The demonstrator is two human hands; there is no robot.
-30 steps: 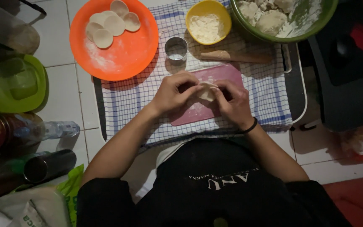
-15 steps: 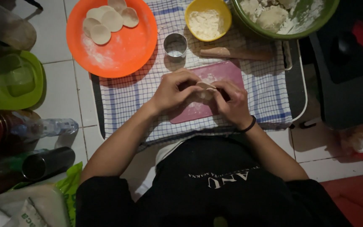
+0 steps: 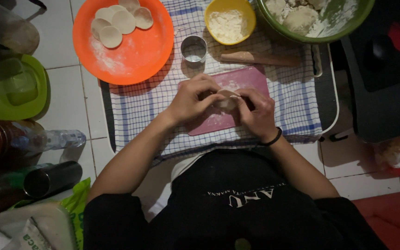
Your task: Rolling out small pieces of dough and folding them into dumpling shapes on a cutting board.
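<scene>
Both hands pinching dough piece (fingertips closed)

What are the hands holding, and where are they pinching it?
A small piece of pale dough, held over the pink board. The left hand and right hand pinch it at its edges from opposite sides.

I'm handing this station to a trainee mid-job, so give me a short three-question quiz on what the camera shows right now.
1. True or false: both hands, left hand and right hand, pinch one small pale dough piece.
2. Which dish holds the flat round dough discs? A) round orange plastic plate B) small yellow bowl C) large green mixing bowl
3. Fill in: the hands work above a ___ cutting board on the blue-checked cloth.

Key: 1 true; 2 A; 3 pink.
</scene>
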